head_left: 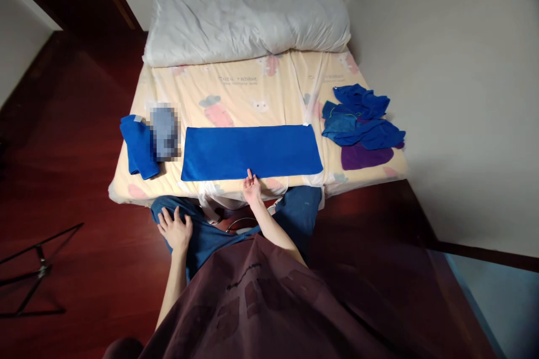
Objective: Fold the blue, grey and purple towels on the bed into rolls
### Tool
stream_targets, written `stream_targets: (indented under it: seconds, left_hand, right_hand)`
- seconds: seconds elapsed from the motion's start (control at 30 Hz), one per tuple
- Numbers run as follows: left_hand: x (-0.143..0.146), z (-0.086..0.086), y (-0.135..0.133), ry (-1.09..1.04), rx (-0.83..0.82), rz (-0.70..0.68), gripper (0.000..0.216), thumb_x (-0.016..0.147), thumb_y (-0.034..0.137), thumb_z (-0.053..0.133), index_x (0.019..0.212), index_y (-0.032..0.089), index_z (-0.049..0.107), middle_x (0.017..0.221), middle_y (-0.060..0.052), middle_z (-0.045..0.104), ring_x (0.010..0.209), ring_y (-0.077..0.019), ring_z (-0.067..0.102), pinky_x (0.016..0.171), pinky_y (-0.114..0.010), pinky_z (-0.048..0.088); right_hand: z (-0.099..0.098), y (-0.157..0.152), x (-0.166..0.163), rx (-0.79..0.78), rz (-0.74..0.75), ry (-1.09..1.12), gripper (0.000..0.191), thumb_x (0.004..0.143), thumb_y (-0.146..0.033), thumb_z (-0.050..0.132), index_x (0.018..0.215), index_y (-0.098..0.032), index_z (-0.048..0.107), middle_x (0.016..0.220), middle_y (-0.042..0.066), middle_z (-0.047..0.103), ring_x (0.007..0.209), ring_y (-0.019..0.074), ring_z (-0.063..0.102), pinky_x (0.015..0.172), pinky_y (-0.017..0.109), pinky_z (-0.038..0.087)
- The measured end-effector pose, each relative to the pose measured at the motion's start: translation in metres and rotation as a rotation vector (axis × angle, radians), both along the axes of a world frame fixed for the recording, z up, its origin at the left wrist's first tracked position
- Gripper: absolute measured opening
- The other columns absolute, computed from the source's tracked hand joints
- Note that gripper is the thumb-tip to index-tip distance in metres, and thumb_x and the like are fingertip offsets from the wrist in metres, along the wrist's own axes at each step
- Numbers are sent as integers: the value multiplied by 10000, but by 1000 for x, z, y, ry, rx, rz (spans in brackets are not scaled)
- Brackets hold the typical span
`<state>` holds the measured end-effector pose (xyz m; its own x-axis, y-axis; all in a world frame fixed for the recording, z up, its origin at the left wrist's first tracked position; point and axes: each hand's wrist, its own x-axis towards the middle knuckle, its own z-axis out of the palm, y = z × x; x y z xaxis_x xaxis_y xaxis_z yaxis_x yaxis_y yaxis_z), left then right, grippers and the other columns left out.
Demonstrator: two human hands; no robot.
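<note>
The blue cloth lies flat mid-frame on the bed, long axis left to right; the right hand, nearer, palm up, grip loose and holding nothing, meets its lower edge; the left hand rests spread on a knee, lower left.

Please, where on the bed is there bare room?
Free: wide patch between the flat blue cloth and the white bedding; narrow gap between that cloth and the crumpled cloths. Crowded: right, under those; left, under the folded blue cloth and blurred item.
</note>
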<state>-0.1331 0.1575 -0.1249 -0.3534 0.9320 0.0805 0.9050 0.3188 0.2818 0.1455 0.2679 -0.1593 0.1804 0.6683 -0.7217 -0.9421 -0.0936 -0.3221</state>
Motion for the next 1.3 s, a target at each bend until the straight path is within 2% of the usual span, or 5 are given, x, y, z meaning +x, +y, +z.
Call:
stream_targets:
  seconds: [0.37, 0.53, 0.7, 0.93, 1.3]
  left_hand:
    - [3, 16, 20, 56, -92, 0, 445, 954, 347, 471, 1316, 157, 648, 1572, -196, 456, 1510, -385, 344, 1182, -609, 328]
    - [37, 54, 119, -124, -346, -355, 432, 1013, 415, 379, 1236, 215, 690, 1036, -104, 774, 1033, -277, 721, 893, -349, 541]
    - [135, 79, 262, 10, -379, -684, 444, 1039, 415, 347, 1153, 248, 742, 1083, -109, 771, 1059, -269, 714, 879, -312, 518]
    - [247, 54, 386, 113, -569, -762, 503, 1033, 334, 391, 1495, 185, 520, 1401, -208, 620, 1285, -344, 613, 1037, -448, 492]
    - [266, 0, 439, -149, -721, -764, 364, 1011, 354, 462, 1146, 125, 709, 917, -144, 756, 888, -264, 744, 852, -364, 569]
  right_hand:
    - [1, 0, -2, -8, -4, 90, 155, 1016, -296, 554, 1140, -269, 644, 1365, -12, 701, 799, 57, 710, 826, 217, 610]
    - [-1, 1, -1, -34, 16, 35, 174, 995, -332, 583, 1139, -277, 666, 1375, 4, 694, 883, 86, 722, 861, 261, 612]
    - [-1, 0, 0, -83, 85, -35, 193, 982, -366, 593, 1110, -262, 693, 1387, 24, 686, 888, 111, 716, 875, 288, 605]
    - [-2, -5, 3, -78, 156, -38, 235, 1013, -404, 506, 1132, -282, 669, 1465, 25, 627, 1056, 121, 706, 1051, 355, 533]
    - [-1, 0, 6, -200, 193, -1, 288, 1032, -415, 419, 1186, -357, 654, 1528, -29, 565, 1201, 107, 662, 1143, 362, 457]
